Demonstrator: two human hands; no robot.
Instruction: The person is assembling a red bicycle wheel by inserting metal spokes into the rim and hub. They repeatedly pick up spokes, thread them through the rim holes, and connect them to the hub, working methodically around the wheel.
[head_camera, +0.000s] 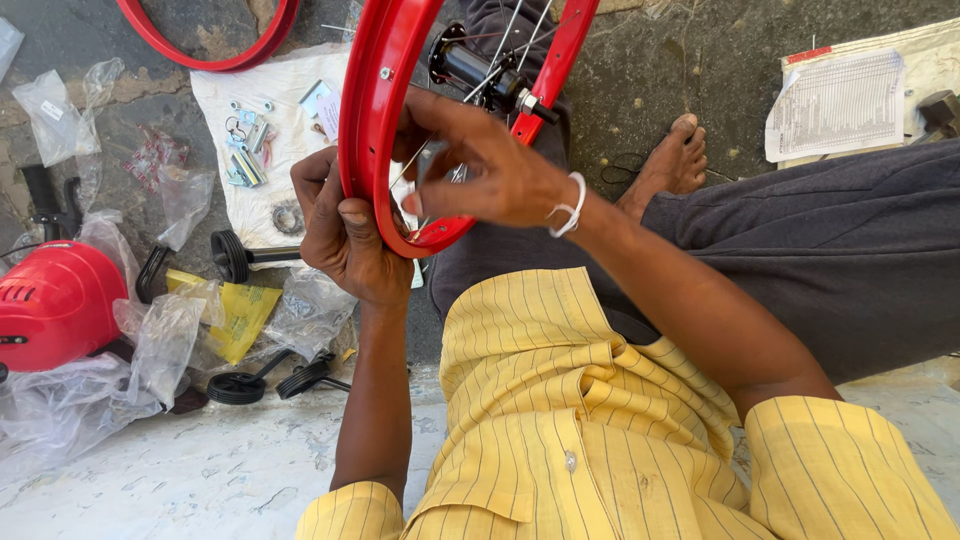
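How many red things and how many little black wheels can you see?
Red rims: 2, one held in the left hand and right hand, one on the ground
Red helmet-shaped shell: 1
Small black wheels: 3
Total: 6

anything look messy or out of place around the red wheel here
Nothing looks damaged. The left hand grips the red rim while the right hand pinches a spoke. The ground is cluttered, though: crumpled plastic bags and small black wheels lie loose, with small parts scattered on a white sheet.
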